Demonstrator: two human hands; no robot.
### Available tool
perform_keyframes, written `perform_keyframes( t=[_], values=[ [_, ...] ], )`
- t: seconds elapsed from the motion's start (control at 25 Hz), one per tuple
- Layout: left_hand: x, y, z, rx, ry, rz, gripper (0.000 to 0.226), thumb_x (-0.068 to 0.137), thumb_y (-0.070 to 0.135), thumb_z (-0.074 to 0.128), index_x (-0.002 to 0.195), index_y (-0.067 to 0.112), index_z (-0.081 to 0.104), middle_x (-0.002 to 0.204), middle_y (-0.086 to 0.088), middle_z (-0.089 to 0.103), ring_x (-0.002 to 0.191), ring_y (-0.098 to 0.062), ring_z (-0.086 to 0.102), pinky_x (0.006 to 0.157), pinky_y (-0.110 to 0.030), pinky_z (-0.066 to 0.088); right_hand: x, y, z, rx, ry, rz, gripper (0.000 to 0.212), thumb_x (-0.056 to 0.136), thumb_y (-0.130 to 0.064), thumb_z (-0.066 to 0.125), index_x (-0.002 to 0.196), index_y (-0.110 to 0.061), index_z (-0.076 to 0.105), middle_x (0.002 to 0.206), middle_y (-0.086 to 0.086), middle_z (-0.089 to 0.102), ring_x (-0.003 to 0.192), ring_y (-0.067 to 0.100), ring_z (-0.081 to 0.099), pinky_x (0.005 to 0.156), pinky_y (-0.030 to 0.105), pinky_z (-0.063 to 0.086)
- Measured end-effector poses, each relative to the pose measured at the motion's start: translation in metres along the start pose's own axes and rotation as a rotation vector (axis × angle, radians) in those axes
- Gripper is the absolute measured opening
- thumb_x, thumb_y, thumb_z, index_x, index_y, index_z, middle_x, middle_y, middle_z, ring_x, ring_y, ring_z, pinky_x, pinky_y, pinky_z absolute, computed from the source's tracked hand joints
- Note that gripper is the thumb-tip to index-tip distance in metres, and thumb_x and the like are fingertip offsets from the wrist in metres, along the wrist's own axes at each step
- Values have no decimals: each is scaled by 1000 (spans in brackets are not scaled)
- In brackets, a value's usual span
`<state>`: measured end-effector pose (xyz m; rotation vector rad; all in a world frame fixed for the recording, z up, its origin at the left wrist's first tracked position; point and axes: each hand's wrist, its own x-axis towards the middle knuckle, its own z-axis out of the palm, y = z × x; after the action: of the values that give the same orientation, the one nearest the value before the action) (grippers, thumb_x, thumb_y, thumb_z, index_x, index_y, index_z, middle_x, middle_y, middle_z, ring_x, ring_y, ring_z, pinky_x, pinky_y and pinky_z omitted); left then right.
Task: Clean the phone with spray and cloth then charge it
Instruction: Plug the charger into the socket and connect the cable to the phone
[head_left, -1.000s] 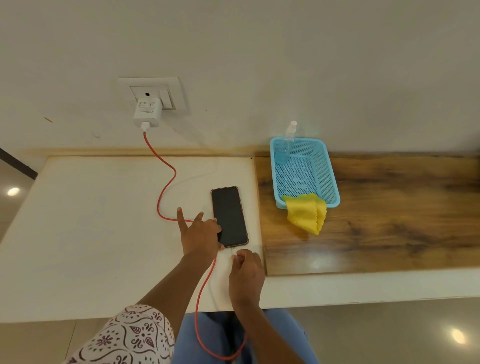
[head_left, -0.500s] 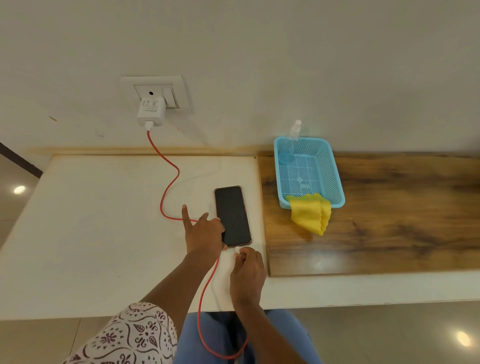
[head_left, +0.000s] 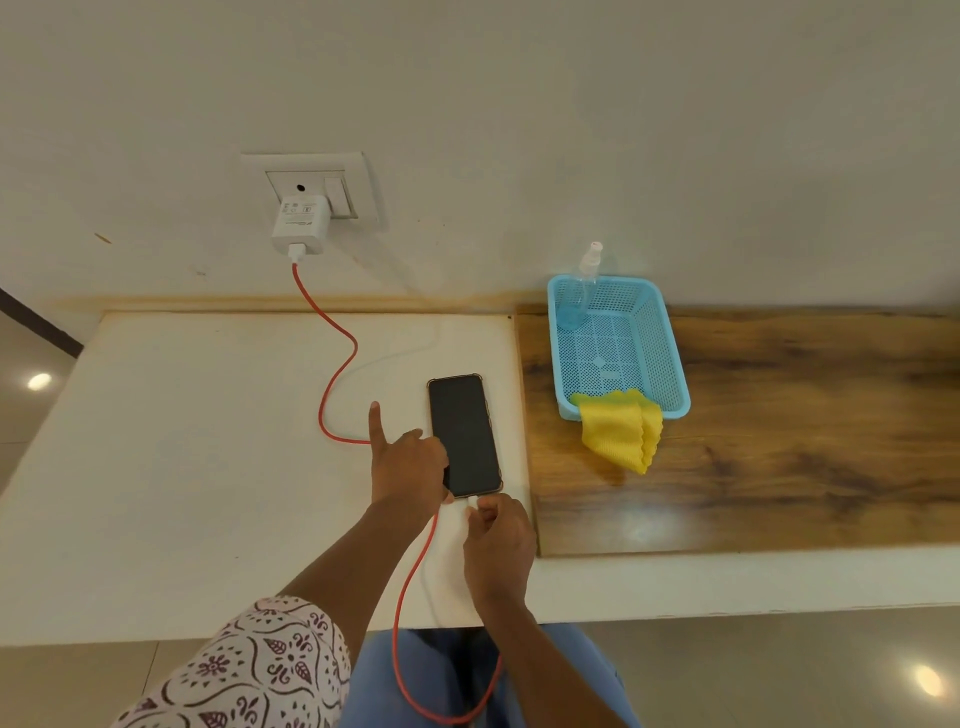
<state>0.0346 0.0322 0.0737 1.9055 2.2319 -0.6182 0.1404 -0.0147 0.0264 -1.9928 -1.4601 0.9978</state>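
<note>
A black phone (head_left: 464, 435) lies flat on the white counter (head_left: 208, 467), its screen dark. My left hand (head_left: 408, 462) holds its lower left edge, the forefinger sticking up. My right hand (head_left: 498, 540) pinches the white plug of the red charging cable (head_left: 337, 364) right at the phone's bottom edge. The cable runs up to a white charger (head_left: 301, 223) in the wall socket (head_left: 317, 182). A clear spray bottle (head_left: 579, 296) stands in the far corner of a blue basket (head_left: 670, 353). A yellow cloth (head_left: 621, 431) hangs over the basket's near rim.
A wooden board (head_left: 779, 441) covers the counter's right part and carries the basket. The red cable loops down off the counter's front edge over my lap. The wall stands close behind the counter.
My right hand has moved the cable plug up to the phone's bottom edge. My left hand stays on the phone's lower left side. The view has shifted slightly.
</note>
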Motion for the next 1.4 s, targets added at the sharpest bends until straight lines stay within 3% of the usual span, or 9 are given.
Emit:
perform_keyframes(
  t=[0.24, 0.4, 0.6, 0.8, 1.16, 1.4],
  values=[
    [0, 3, -1, 14, 20, -13, 13, 92, 35, 54, 100, 28, 62, 98, 5, 67, 111, -15, 56, 110, -61, -13, 7, -3, -4, 42, -51, 100, 8, 89, -21, 60, 94, -16, 64, 95, -1, 66, 77, 5, 52, 64, 4, 33],
    [1, 3, 0, 24, 13, -23, 16, 92, 37, 55, 104, 29, 62, 104, 5, 67, 116, -16, 54, 108, -61, -14, 9, -4, -5, 53, -67, 121, 9, 87, -20, 63, 94, -15, 64, 95, -1, 66, 80, 6, 53, 72, 12, 40],
    [-1, 1, 2, -32, -1, -40, 27, 91, 44, 54, 114, 32, 60, 116, 6, 64, 124, -16, 49, 108, -61, -15, 11, -6, -6, 56, -57, 139, 4, 85, -18, 65, 89, -16, 65, 91, 0, 67, 74, 5, 52, 59, 3, 32],
    [-2, -3, 4, -72, -17, -31, 34, 91, 48, 53, 122, 36, 56, 127, 7, 59, 131, -15, 42, 108, -62, -14, 13, -6, -7, 62, -48, 141, 7, 85, -16, 65, 91, -12, 68, 92, 3, 69, 76, 6, 54, 64, 6, 36],
    [0, -4, 9, -60, -14, -24, 39, 91, 50, 52, 128, 38, 52, 131, 7, 56, 133, -16, 39, 108, -62, -14, 13, -7, -9, 89, -52, 146, 4, 83, -15, 67, 87, -13, 68, 89, 2, 69, 74, 6, 54, 58, 2, 32],
    [0, -12, 5, -136, -81, 32, 47, 88, 57, 49, 130, 36, 49, 133, 6, 55, 132, -16, 42, 112, -58, -7, 12, -10, -11, 56, -93, 137, 7, 84, -17, 67, 89, -13, 65, 90, 2, 68, 79, 11, 58, 70, 14, 43]
  ],
)
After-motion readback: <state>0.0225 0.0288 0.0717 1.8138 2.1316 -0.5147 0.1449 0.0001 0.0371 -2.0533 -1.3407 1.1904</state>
